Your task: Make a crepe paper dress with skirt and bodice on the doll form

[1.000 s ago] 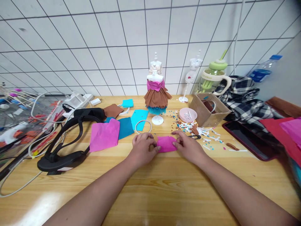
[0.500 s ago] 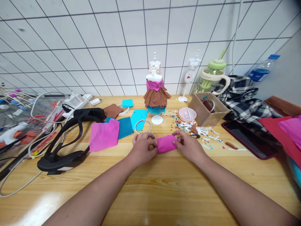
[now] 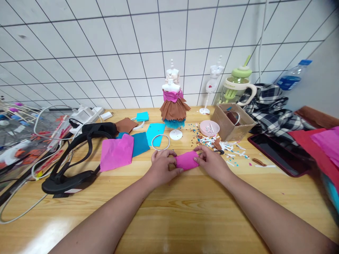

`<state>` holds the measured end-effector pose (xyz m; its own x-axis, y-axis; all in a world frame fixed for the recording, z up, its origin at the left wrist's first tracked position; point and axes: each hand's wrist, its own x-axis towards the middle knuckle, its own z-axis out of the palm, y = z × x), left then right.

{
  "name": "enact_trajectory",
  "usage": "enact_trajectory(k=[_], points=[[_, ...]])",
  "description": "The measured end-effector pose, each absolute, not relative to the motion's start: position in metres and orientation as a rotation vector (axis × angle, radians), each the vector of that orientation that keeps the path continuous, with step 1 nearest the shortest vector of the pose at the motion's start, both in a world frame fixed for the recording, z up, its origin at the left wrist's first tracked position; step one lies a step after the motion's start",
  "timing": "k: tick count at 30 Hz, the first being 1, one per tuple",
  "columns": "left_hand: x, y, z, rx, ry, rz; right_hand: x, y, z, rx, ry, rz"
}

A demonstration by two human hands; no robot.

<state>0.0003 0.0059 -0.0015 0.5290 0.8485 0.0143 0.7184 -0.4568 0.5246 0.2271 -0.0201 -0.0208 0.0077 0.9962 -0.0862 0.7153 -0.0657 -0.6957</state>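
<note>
A small folded piece of pink paper (image 3: 186,160) is held between my two hands, low over the wooden table. My left hand (image 3: 163,165) grips its left edge, the thumb along the lower corner and the fingers curled behind. At the right end, my right hand (image 3: 209,159) pinches the edge between thumb and fingers. Just beyond my left hand lies a thin pale ring (image 3: 160,134). Farther back stands a small white dress form (image 3: 171,86) wearing a pink bodice and a jagged brown skirt (image 3: 174,110) over a blue layer.
Pink (image 3: 118,152), dark blue (image 3: 141,144) and light blue sheets (image 3: 155,131) lie left of centre, beside a black headset (image 3: 71,181). On the right are a pink dish (image 3: 209,121), paper scraps (image 3: 233,148), a cardboard box (image 3: 230,123), a phone (image 3: 278,155) and a green-lidded cup (image 3: 238,84).
My left thumb has slid right along the pink paper's lower edge, and that hand has shifted slightly. My right hand keeps its pinch. The whole view has shifted a little.
</note>
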Motion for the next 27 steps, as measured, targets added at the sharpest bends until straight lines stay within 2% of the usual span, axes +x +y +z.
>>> enact_trajectory(k=[6,10,17,27], points=[[0.002,0.005,-0.004,2.323,1.367,0.391,0.22,-0.023,-0.013,-1.914,-1.754,0.744],[0.003,0.005,-0.005,2.31,1.404,0.408,0.218,-0.026,-0.013,-1.824,-1.753,0.706],[-0.001,0.007,-0.007,2.335,1.413,0.455,0.229,-0.028,-0.02,-1.681,-1.799,0.826],[0.0,0.011,-0.005,2.303,1.461,0.485,0.226,-0.025,-0.02,-1.794,-1.772,0.796]])
